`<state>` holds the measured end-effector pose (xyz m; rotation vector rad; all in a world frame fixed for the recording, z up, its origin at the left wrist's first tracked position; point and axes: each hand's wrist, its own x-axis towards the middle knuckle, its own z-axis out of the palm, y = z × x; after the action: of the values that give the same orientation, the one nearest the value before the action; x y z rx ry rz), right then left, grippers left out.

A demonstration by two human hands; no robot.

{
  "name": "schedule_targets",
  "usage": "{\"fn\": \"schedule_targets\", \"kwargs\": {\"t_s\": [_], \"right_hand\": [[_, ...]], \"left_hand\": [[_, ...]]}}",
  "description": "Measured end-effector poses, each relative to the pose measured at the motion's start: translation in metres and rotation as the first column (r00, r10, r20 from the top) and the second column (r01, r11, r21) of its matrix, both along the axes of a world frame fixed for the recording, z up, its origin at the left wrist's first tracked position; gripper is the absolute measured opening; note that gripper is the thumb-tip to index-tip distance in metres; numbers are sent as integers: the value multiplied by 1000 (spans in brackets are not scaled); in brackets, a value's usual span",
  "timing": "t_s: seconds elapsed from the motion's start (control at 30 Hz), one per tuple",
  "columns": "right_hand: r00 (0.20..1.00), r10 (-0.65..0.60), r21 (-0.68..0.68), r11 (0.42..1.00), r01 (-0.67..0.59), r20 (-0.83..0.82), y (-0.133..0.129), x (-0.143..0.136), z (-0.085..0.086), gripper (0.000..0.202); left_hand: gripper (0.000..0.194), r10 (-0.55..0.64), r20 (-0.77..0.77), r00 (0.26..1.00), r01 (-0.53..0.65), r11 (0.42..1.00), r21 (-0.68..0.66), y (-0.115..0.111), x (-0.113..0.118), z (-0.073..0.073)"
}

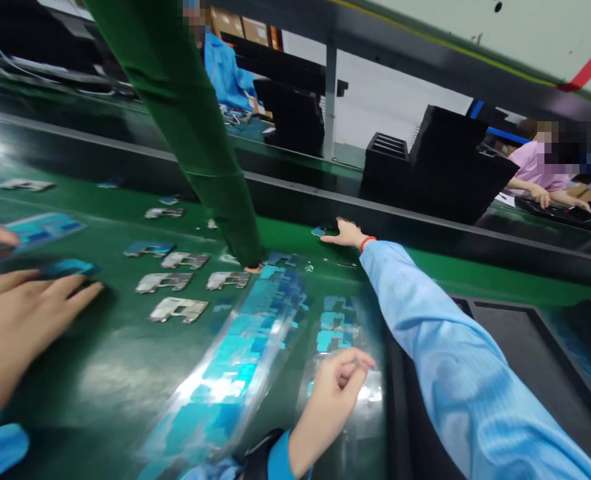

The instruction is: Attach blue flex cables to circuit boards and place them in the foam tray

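1. Head view, counting: six whole silvery boards (162,283) on the green tabletop (120,373), all left of the long film strip (225,373), my landmark here. One short film sheet (336,327) with teal pieces sits right of the strip. Two neighbour's hands (30,327) are well left of it. Two people (228,70) show up beyond it, plus one black tray (530,360) off to the right.

2. Hard to make out: the strip's teal pieces overlap and glare, so no count, sorry. Another board is cut off at the left edge. The tray and the right sleeve (455,373) run out of frame, and the sleeve covers part of the tray. Whatever's under the neighbour's hands is partly hidden.

3. Small blue board (318,232): just beyond the strip's far end, a bit right, right at the thumb tip of the right hand (349,235). Those fingers are spread and loose; can't tell if they touch it. The left hand (328,390), right of the strip over the short sheet, has curled fingers; can't tell if they're pinching anything.
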<state>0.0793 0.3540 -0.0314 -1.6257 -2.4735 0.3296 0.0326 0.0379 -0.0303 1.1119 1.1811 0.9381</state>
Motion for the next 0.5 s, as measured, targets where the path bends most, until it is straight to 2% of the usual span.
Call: {"fn": "schedule_targets", "kwargs": {"t_s": [0.13, 0.23, 0.3, 0.4, 0.5], "right_hand": [[997, -82, 22, 996, 81, 15, 8, -30, -12, 67], [996, -82, 76, 994, 79, 25, 9, -30, -17, 62], [998, -60, 103, 993, 56, 35, 8, -24, -16, 68], [999, -14, 137, 991, 7, 52, 3, -6, -4, 79], [999, 16, 168, 986, -24, 52, -9, 27, 21, 81]], "left_hand": [[31, -12, -9, 1000, 12, 1000, -2, -2, 1, -3], [30, -1, -22, 1000, 2, 1000, 12, -2, 2, -6], [30, 1, -37, 999, 0, 1000, 28, -1, 2, -8], [31, -4, -77, 997, 9, 998, 64, 1, 0, -10], [33, 1, -148, 989, 16, 993, 116, 1, -3, -12]]}}
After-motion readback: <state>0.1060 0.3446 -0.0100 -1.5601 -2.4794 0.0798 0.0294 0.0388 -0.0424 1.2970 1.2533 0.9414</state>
